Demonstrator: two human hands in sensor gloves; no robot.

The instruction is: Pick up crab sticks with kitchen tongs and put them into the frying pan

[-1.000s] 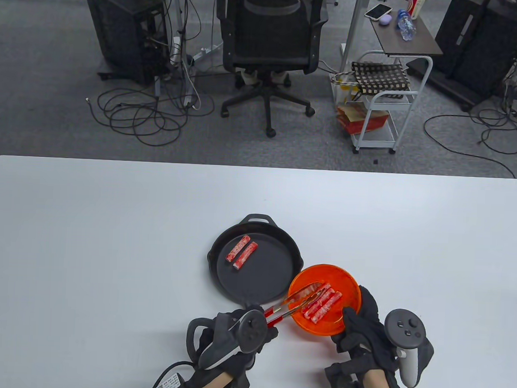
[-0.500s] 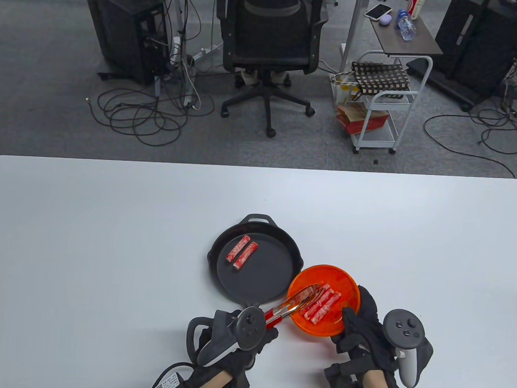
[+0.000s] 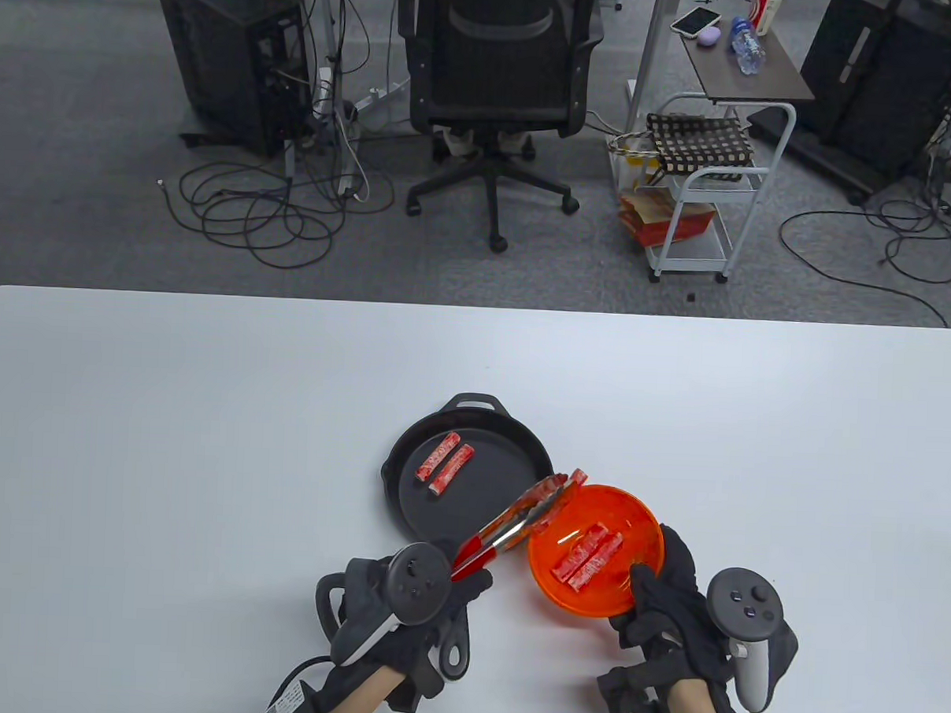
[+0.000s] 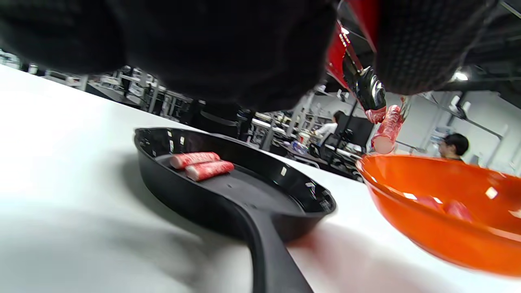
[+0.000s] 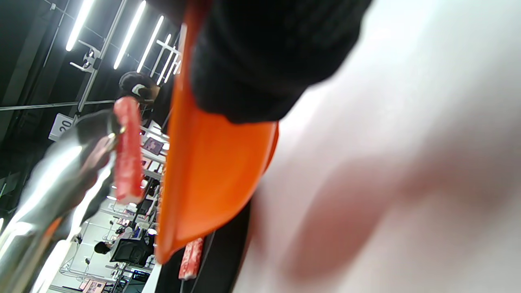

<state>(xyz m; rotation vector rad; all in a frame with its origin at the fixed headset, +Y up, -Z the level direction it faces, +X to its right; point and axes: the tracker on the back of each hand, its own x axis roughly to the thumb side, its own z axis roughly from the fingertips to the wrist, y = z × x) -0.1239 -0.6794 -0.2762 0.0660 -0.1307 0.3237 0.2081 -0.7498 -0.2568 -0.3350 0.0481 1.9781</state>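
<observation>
Table [image 3: 204,439]: white and flat, with wide bare room left of and beyond the frying pan; no table edge lies near the work.
Frying pan [image 3: 470,490]: black, low-walled and, I judge, heavy and stable; two crab sticks [image 3: 444,462] lie side by side in its far-left part, so its near and right floor is free for setting one down.
Orange bowl [image 3: 641,537]: just right of the frying pan, rims close together or touching; it looks like light plastic and could skate if nudged. Two sticks [image 3: 589,557] lie inside it.
Right hand [image 3: 665,609]: at the bowl's near-right rim, fingers curled over the rim and steadying it.
Left hand [image 3: 409,613]: near side of the frying pan, over its handle, fingers wrapped round the red grips of the kitchen tongs [image 3: 516,520].
Tongs: metal blades pressed together on one stick.
Held crab stick [image 3: 568,483]: in the air above the gap between the bowl and the frying pan's right rim, clear of both in the left wrist view [image 4: 386,128].
Handling: probably soft, light and slick; it seems pinched near one end and hangs down, so a mid-length hold would be steadier.
Path: a short move left over the low pan wall, nothing in between.
</observation>
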